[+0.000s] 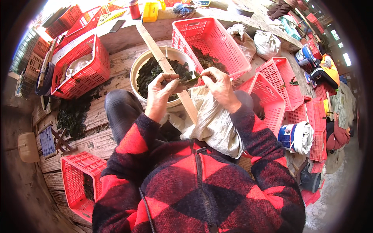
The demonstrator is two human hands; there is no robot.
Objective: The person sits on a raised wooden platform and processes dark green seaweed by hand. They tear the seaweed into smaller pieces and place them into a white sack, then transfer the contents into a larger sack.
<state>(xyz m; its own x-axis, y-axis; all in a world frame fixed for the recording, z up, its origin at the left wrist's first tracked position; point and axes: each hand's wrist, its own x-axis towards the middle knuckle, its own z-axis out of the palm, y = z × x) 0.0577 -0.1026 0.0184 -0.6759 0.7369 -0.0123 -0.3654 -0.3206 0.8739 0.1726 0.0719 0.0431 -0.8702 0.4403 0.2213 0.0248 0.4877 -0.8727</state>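
Note:
A small dark green leafy piece, seaweed by its look, is stretched between my two hands. My left hand pinches its left end, and my right hand pinches the other end between thumb and fingers. Beneath them a wooden board lies across a round pale tub. Dark green fronds fill much of that tub. A white woven sack is draped over my lap beside the board.
Beyond the tub stands a red plastic crate with dark fronds inside. Another red crate is at the left, near fronds spilled on the plank floor. More crates and a blue-and-white bucket stand right. Co-workers sit farther right.

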